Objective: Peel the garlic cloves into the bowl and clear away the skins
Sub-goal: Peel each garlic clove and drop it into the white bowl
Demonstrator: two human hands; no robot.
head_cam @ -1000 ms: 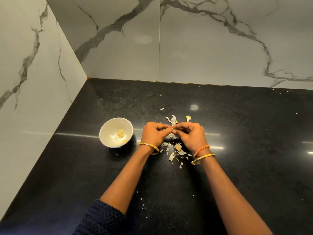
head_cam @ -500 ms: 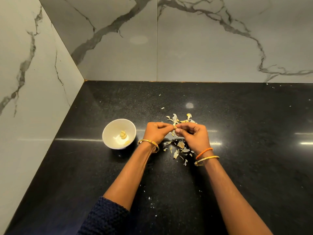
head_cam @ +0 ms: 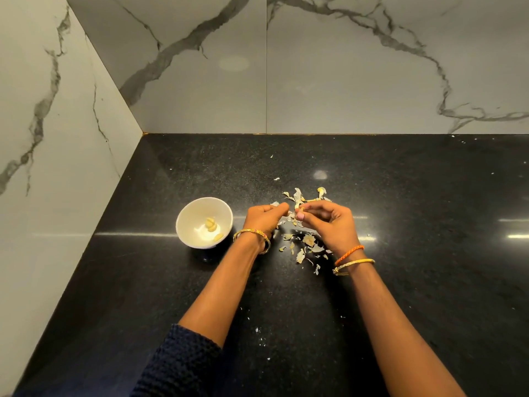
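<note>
A white bowl (head_cam: 200,213) stands on the black counter (head_cam: 400,224) with a few peeled garlic cloves (head_cam: 211,224) in it. Right of the bowl, my left hand (head_cam: 264,220) is curled with its fingertips pointing right; nothing shows between them. My right hand (head_cam: 329,224) pinches a small garlic clove (head_cam: 301,209) between thumb and fingertips, a short gap from the left hand. Several loose garlic skins (head_cam: 307,242) lie under and behind both hands.
Marble walls close the counter at the left (head_cam: 43,167) and the back (head_cam: 315,81), forming a corner beyond the bowl. Tiny skin crumbs (head_cam: 257,329) dot the counter between my forearms. Bare black counter stretches to the right.
My hands, joined at the fingertips on the clove before, have drawn slightly apart. The clove stays with the right hand. The bowl has not moved.
</note>
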